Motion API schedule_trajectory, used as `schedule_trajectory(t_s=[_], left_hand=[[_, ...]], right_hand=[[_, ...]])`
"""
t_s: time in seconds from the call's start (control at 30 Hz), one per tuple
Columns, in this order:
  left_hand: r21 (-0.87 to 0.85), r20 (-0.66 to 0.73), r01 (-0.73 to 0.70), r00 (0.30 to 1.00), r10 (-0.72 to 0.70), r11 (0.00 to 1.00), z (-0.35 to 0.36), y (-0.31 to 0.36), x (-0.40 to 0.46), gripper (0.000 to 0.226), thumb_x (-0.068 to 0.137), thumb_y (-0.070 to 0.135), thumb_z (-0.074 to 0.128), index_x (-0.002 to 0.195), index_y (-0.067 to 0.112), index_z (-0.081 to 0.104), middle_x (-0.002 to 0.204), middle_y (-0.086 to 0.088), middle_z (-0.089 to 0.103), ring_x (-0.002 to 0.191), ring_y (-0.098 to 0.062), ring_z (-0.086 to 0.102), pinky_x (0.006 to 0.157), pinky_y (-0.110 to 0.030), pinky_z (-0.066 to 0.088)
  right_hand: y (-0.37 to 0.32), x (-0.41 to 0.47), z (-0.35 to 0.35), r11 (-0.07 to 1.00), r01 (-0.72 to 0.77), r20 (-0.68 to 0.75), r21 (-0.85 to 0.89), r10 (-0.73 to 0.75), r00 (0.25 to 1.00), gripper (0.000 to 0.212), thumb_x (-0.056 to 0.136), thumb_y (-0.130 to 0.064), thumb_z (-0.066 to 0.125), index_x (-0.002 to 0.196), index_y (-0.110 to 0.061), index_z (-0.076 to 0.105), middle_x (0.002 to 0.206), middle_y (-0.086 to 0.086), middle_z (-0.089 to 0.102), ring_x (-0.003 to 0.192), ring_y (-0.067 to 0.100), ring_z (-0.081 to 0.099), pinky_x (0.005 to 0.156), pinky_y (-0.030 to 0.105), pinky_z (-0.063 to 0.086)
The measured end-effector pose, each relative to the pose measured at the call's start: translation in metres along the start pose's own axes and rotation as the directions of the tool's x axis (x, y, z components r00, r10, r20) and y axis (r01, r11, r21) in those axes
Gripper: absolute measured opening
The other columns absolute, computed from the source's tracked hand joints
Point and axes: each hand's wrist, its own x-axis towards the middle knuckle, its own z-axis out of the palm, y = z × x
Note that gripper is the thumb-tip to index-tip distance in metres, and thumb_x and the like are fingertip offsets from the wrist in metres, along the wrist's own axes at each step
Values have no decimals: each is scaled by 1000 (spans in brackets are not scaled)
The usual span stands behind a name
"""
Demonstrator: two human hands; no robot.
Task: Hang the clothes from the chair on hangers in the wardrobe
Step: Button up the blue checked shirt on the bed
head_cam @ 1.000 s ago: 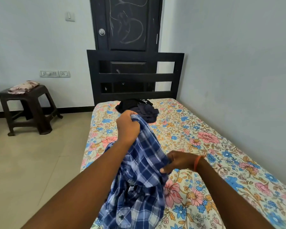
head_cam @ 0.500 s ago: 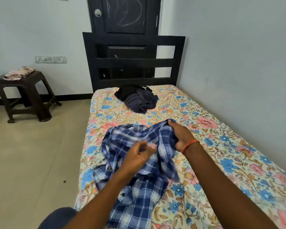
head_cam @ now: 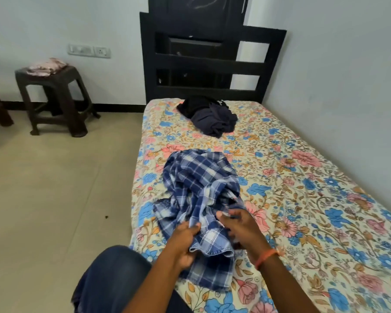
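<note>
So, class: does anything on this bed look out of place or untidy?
Yes. The checked shirt lies crumpled on the bedsheet while both hands, left hand and right hand, grip it, and dark clothes sit bunched near the headboard.

pale walls (head_cam: 339, 64), beige tile floor (head_cam: 54, 199), dark headboard (head_cam: 212, 62), floral bedsheet (head_cam: 303, 199), brown stool (head_cam: 54, 98) by wall.
</note>
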Motion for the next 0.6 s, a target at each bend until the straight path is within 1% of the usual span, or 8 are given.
schedule_trajectory(t_s=[0.07, 0.13, 0.23, 0.33, 0.4, 0.5, 0.53, 0.6], left_hand=[[23, -12, -24, 1000, 25, 999, -3, -3, 2, 17, 98, 2, 53, 111, -1, 63, 96, -23, 73, 82, -35, 71, 69, -41, 58], [56, 10, -32, 999, 31, 998, -2, -3, 1, 15, 96, 1, 57, 109, -3, 64, 94, -22, 74, 79, -33, 72, 64, -38, 59], [47, 30, -27, 999, 26, 999, -2, -3, -3, 12, 93, -1, 61, 104, -2, 63, 89, -21, 75, 76, -32, 72, 63, -39, 61], [54, 0, -8, 1000, 8, 998, -10, -3, -2, 11, 91, 1, 65, 102, 0, 64, 90, -21, 75, 76, -33, 72, 67, -45, 61], [62, 14, 21, 1000, -22, 998, -13, -4, 0, 17, 89, 1, 67, 105, -4, 65, 93, -22, 74, 80, -33, 72, 73, -45, 60], [-73, 88, 33, 996, -27, 997, -9, -1, -4, 23, 85, 3, 67, 106, -7, 64, 100, -25, 72, 87, -35, 70, 80, -47, 58], [-111, 100, -28, 994, 39, 993, -9, 1, -4, 24, 85, 6, 67, 105, -5, 64, 97, -22, 73, 86, -34, 70, 79, -45, 57], [-58, 127, -191, 972, 197, 980, -9, 5, -7, 23, 93, 20, 60, 105, 2, 66, 89, -11, 75, 82, -26, 70, 76, -41, 56]], right_hand=[[11, -2, 7, 993, -108, 94, -50, 113, 989, 47, 81, -45, 78, 111, -14, 61, 102, 6, 70, 84, 19, 67, 59, 28, 52], [17, 0, 12, 989, -148, 130, -28, 150, 980, 40, 83, -36, 79, 110, -13, 62, 108, 9, 69, 95, 28, 68, 59, 33, 56], [20, 8, 11, 998, -54, 55, 41, 52, 997, 31, 82, -17, 80, 108, -11, 63, 109, 12, 70, 97, 30, 70, 78, 44, 60], [19, 14, 13, 1000, -10, 21, 27, 10, 1000, 34, 81, -11, 80, 110, -14, 63, 112, 11, 68, 99, 28, 69, 91, 47, 57], [17, 17, 12, 995, 14, -41, 96, -10, 999, 32, 83, -7, 78, 110, -12, 63, 111, 12, 69, 101, 29, 68, 90, 46, 57], [15, 20, 8, 931, -47, -21, 362, 58, 998, 25, 88, -4, 70, 112, -6, 62, 111, 18, 68, 100, 34, 67, 83, 45, 57], [17, 20, 9, 932, -59, 2, 358, 62, 998, 24, 90, -6, 68, 113, -6, 62, 109, 19, 69, 98, 33, 67, 81, 46, 57], [25, 13, 14, 985, -51, 35, 166, 46, 998, 22, 93, -13, 67, 114, -8, 64, 102, 17, 71, 87, 25, 66, 71, 45, 58]])
